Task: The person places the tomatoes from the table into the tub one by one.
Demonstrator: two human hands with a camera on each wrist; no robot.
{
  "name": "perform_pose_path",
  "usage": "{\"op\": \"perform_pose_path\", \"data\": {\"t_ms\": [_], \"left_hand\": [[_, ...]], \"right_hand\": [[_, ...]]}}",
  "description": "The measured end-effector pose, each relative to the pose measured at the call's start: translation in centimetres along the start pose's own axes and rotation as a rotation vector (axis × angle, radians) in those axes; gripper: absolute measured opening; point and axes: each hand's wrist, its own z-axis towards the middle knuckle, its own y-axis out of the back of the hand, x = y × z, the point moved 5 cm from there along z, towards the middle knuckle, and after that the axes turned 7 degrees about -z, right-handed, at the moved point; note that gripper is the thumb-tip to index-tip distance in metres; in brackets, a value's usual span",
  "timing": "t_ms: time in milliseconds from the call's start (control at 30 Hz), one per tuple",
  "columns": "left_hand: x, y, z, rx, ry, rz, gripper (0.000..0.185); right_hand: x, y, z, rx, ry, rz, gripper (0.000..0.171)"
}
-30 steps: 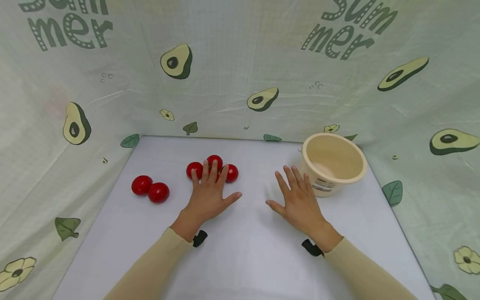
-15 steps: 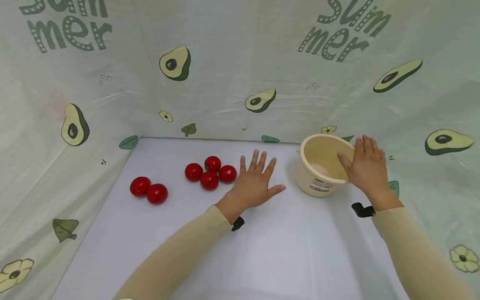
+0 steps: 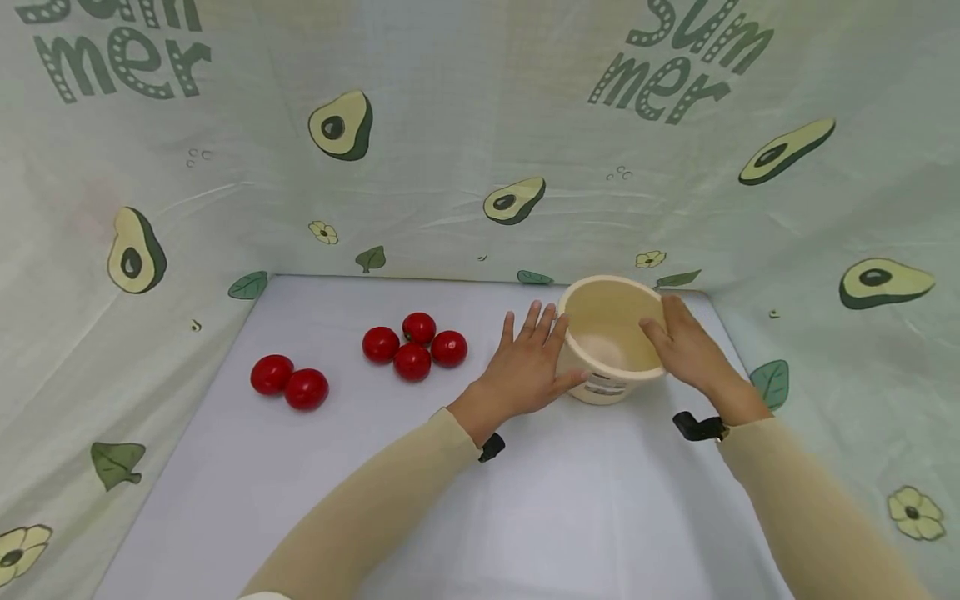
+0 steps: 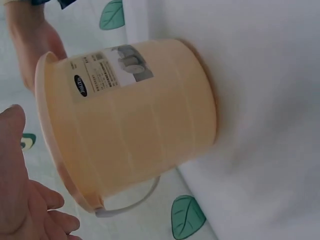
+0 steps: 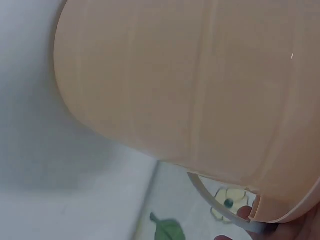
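Note:
A cream plastic bucket (image 3: 609,304) stands upright at the back right of the table; its label (image 4: 107,72) and thin handle (image 4: 132,205) show in the left wrist view. My right hand (image 3: 693,350) grips its right rim, thumb over the inside and fingers outside. In the right wrist view, fingertips (image 5: 295,230) show beside the handle joint. My left hand (image 3: 517,371) is spread with straight fingers at the bucket's left side, overlapping its rim in the head view. Left of that hand lies a cluster of several red tomatoes (image 3: 412,362).
Two more tomatoes (image 3: 306,389) lie side by side farther left. The white table (image 3: 555,500) is bordered at the back and both sides by a hanging cloth (image 3: 420,217) printed with avocados and leaves.
My right hand went out to the bucket's far right side, took its rim, and the bucket shifted left. My left hand moved right, from over the tomatoes to the bucket.

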Motion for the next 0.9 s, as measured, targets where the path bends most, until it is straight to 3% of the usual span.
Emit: {"op": "perform_pose_path", "data": {"t_ms": [267, 467, 633, 900], "left_hand": [[4.2, 0.8, -3.8, -0.053, 0.084, -0.095, 0.093], [6.1, 1.6, -5.5, -0.066, 0.119, -0.11, 0.093], [6.4, 1.6, -5.9, -0.079, 0.152, -0.086, 0.092], [4.9, 1.2, -6.5, -0.145, 0.203, -0.054, 0.092]], "right_hand": [[6.3, -3.2, 0.1, 0.107, 0.066, -0.004, 0.078], [9.2, -4.5, 0.3, 0.121, 0.142, -0.014, 0.078], [9.4, -4.3, -0.4, 0.064, 0.21, -0.104, 0.073], [9.1, -4.6, -2.0, 0.049, 0.273, -0.188, 0.075]]}}
